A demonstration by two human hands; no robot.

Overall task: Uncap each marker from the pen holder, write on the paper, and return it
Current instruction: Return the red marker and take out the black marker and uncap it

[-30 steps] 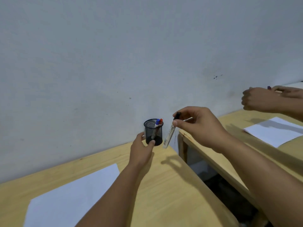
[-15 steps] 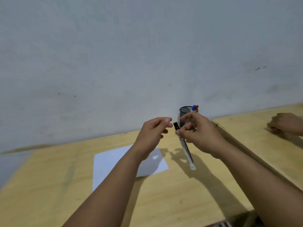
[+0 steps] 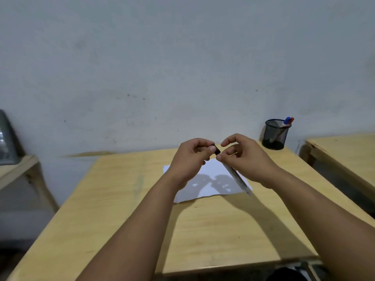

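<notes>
Above the white paper (image 3: 209, 185), my right hand (image 3: 245, 159) holds a white marker (image 3: 236, 176) by its upper barrel, its far end slanting down to the right. My left hand (image 3: 191, 159) pinches the marker's black cap (image 3: 217, 151) between thumb and fingers; the cap still sits on the marker. A black mesh pen holder (image 3: 275, 134) stands at the table's back right corner against the wall, holding a blue-capped marker (image 3: 287, 120) and a red-capped marker (image 3: 291, 119).
The wooden table (image 3: 121, 199) runs from the wall to the near edge. A second wooden table (image 3: 345, 153) stands to the right across a narrow gap. A low wooden shelf (image 3: 18, 169) with a grey object is at the left.
The view swung so the pen holder now sits at the far right. My right hand brought the marker over the paper, and my left hand closed on its black cap.
</notes>
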